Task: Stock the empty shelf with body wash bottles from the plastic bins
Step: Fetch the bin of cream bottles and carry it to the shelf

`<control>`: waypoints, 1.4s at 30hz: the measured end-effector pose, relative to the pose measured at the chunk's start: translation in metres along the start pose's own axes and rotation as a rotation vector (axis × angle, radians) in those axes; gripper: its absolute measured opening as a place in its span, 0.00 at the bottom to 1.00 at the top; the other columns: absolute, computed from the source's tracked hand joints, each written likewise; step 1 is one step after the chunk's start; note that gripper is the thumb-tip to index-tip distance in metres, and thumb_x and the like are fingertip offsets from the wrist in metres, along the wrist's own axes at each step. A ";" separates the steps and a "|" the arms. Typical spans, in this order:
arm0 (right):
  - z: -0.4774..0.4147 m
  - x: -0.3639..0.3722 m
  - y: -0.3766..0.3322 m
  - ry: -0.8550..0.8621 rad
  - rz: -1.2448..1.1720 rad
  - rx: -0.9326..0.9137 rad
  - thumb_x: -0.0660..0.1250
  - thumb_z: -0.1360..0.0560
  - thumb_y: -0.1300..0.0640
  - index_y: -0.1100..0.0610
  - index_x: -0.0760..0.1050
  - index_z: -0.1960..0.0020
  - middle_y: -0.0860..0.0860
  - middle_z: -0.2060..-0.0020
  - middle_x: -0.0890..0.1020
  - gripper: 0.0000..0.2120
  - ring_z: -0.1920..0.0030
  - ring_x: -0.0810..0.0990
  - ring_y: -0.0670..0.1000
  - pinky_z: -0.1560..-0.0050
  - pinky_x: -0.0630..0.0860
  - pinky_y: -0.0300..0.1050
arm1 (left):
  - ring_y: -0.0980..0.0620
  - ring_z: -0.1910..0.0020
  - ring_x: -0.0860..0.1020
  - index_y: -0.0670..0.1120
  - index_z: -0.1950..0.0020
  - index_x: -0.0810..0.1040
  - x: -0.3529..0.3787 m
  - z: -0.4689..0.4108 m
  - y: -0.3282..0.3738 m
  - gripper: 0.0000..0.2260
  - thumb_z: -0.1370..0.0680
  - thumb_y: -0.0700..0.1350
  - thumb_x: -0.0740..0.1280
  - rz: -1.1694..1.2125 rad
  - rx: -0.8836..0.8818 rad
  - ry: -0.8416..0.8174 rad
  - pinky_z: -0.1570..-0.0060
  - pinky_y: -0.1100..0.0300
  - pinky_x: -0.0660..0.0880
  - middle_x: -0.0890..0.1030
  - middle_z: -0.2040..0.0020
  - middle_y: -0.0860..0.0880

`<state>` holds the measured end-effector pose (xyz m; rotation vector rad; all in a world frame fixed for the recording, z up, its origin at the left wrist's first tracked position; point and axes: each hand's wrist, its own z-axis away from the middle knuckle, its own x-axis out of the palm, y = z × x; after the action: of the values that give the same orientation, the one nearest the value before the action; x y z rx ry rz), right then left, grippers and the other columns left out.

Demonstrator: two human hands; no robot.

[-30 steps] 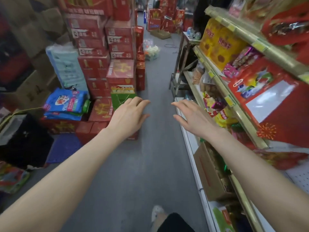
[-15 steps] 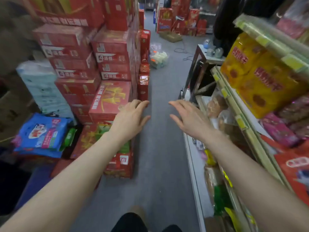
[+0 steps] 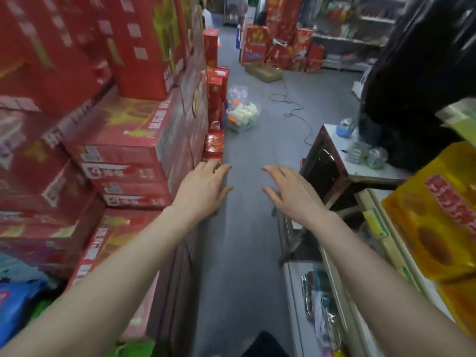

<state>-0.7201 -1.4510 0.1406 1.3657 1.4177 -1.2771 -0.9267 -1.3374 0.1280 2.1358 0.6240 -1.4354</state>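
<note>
My left hand point(image 3: 203, 189) and my right hand point(image 3: 291, 194) reach forward over a grey aisle floor, palms down, fingers spread, holding nothing. Ahead on the floor, beside the red boxes, stands a clear plastic bin point(image 3: 242, 109) with white and orange bottles inside; it is small and blurred. Both hands are well short of it. No empty shelf is in sight.
Stacked red cartons point(image 3: 123, 140) wall the left side. On the right, a small table point(image 3: 360, 161) with jars, a shelf unit point(image 3: 373, 228) with yellow snack bags point(image 3: 435, 212), and a dark hanging garment point(image 3: 417, 73). A cable point(image 3: 291, 106) runs across the floor; a flat basket point(image 3: 262, 72) lies farther back.
The view has moved forward along the aisle; the red cartons and the table are closer. Both hands stay stretched out and empty.
</note>
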 end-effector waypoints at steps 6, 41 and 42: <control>-0.167 0.027 0.094 -0.021 -0.023 0.017 0.61 0.19 0.48 0.53 0.64 0.26 0.53 0.35 0.73 0.23 0.34 0.70 0.55 0.39 0.69 0.49 | 0.40 0.48 0.76 0.45 0.35 0.74 0.055 -0.184 -0.059 0.22 0.25 0.53 0.67 0.002 0.010 0.033 0.53 0.46 0.76 0.77 0.45 0.43; -1.096 0.215 0.629 -0.195 -0.080 0.001 0.64 0.21 0.52 0.58 0.69 0.29 0.55 0.37 0.75 0.22 0.39 0.74 0.59 0.37 0.69 0.50 | 0.39 0.49 0.74 0.45 0.35 0.73 0.414 -1.124 -0.419 0.21 0.25 0.51 0.68 0.018 -0.156 -0.079 0.49 0.46 0.75 0.76 0.46 0.44; -1.121 0.219 0.648 -0.201 -0.082 0.005 0.64 0.21 0.52 0.57 0.68 0.29 0.55 0.36 0.74 0.22 0.39 0.73 0.59 0.36 0.69 0.51 | 0.39 0.49 0.75 0.44 0.35 0.74 0.425 -1.151 -0.424 0.21 0.25 0.50 0.69 0.023 -0.156 -0.093 0.51 0.47 0.75 0.77 0.46 0.43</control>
<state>0.0123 -0.3640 0.0554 1.1570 1.3430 -1.4286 -0.2236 -0.2494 0.0487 1.9387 0.6521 -1.4167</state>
